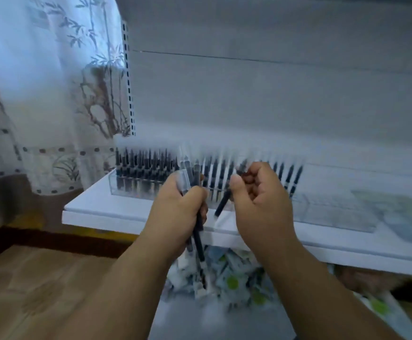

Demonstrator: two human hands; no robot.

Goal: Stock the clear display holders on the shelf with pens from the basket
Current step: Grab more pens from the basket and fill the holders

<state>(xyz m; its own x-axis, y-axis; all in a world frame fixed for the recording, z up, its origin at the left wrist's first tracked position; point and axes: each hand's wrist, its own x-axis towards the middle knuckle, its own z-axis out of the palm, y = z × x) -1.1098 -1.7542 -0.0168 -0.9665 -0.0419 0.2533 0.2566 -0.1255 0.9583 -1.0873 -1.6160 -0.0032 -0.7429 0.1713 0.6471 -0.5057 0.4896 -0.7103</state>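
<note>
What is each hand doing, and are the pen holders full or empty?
left hand: grips a bundle of pens
right hand: pinches a single pen
left holder: packed with upright pens
right holder: looks empty, blurred

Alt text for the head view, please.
A left hand grips a bunch of pens while the right hand pinches one pen before a white shelf holding pen-filled clear holders.
</note>
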